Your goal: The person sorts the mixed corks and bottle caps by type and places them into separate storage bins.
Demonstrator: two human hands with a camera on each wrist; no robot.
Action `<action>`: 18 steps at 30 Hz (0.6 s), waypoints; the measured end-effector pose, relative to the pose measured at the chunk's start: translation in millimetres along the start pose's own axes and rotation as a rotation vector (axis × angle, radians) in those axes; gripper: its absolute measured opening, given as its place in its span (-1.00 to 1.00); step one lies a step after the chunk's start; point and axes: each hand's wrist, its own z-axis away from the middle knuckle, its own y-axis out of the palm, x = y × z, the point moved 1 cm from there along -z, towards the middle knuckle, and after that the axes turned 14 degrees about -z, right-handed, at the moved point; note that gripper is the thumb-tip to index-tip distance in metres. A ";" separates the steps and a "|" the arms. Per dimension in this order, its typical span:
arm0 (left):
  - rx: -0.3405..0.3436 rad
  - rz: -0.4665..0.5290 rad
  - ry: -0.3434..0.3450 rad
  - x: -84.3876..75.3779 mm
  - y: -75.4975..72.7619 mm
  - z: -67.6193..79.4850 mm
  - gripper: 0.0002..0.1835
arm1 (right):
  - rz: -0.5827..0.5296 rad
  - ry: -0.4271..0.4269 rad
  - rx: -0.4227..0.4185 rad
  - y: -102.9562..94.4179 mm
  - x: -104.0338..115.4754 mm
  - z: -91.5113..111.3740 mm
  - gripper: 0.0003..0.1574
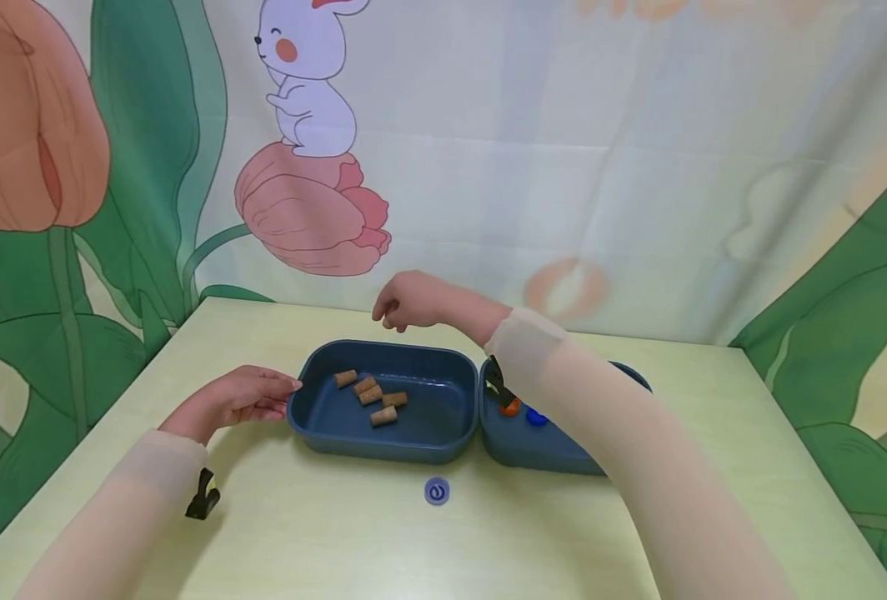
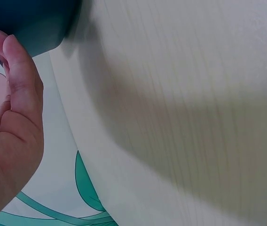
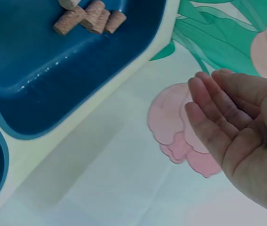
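My left hand (image 1: 252, 393) pinches the left end of a dark blue plastic bin (image 1: 413, 451), with its fingertips against the outer wall in the left wrist view. Several corks (image 1: 370, 395) lie loose inside that bin. Above the table behind the bin's far rim, my right hand (image 1: 416, 300) hovers. Its fingers are loosely bent and hold nothing, as the right wrist view shows. A second blue bin (image 1: 511, 455) stands against the first on the right, holding an orange cap (image 1: 511, 407) and a blue cap (image 1: 537, 417). My right forearm hides part of it.
On the pale wooden table (image 1: 323, 533), a purple cap (image 1: 437, 491) lies in front of the bins. A printed curtain (image 1: 488, 167) with tulips and a rabbit hangs just behind the table's far edge.
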 end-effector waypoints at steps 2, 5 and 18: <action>0.004 0.001 0.004 -0.1 0.1 0.4 -0.61 | -0.012 -0.025 -0.027 -3.5 2.0 7.6 -0.64; 0.005 0.008 0.000 -1.0 0.7 1.5 -0.63 | -0.044 -0.056 -0.064 -7.6 3.4 18.7 -0.65; -0.001 -0.004 0.001 -3.6 1.7 2.7 -0.61 | -0.096 -0.151 -0.128 -11.1 6.1 71.7 -0.67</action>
